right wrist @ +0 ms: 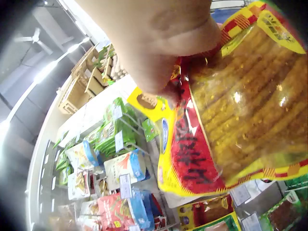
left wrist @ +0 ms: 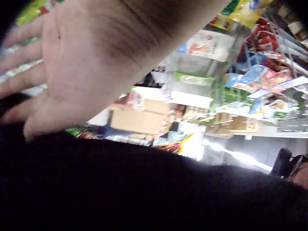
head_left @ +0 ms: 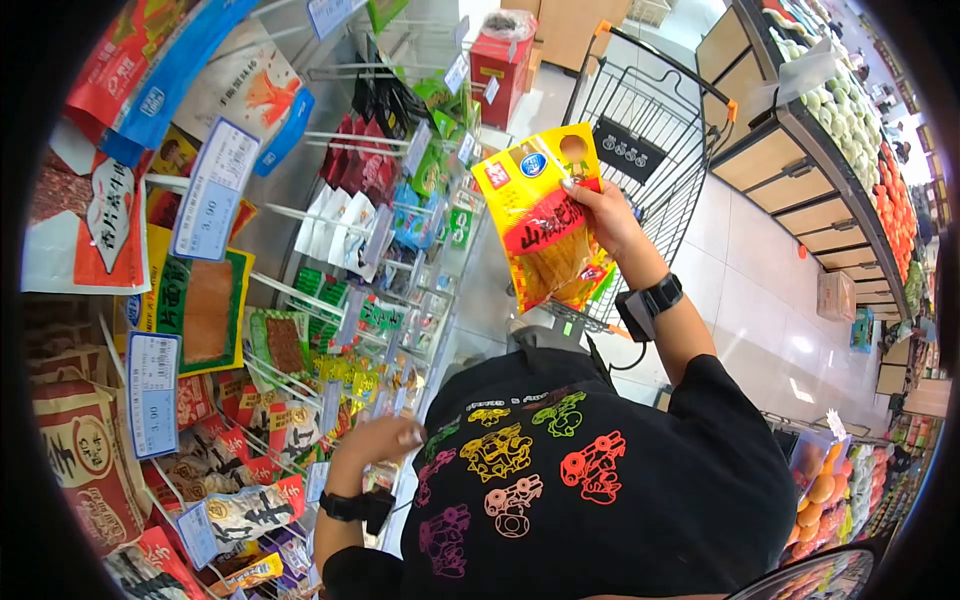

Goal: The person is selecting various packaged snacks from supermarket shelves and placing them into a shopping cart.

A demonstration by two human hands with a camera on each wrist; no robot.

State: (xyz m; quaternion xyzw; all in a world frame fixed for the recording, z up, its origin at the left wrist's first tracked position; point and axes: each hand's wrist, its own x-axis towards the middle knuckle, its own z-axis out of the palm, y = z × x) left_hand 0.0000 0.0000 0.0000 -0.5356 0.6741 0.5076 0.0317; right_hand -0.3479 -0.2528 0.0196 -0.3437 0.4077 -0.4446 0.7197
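Observation:
My right hand (head_left: 610,217) pinches a yellow and red snack bag (head_left: 533,240) at its upper right edge, with the thumb on the front. The bag hangs tilted in front of the shopping cart. Through its clear window (right wrist: 255,106), brownish-yellow strips show in the right wrist view. A punched hanging hole is at the bag's top. My left hand (head_left: 380,441) holds nothing and hovers beside the black shirt (head_left: 620,400), near the shelf rack. In the left wrist view its palm (left wrist: 82,72) faces the camera, fingers loosely extended.
Packaged snacks hang on metal hooks along the left rack, with price tags (head_left: 215,190) sticking out. A black wire shopping cart (head_left: 650,110) stands ahead. Beyond the tiled floor (head_left: 745,270), wooden produce stands (head_left: 790,170) curve along the right. A red box (head_left: 503,70) stands at the rack's far end.

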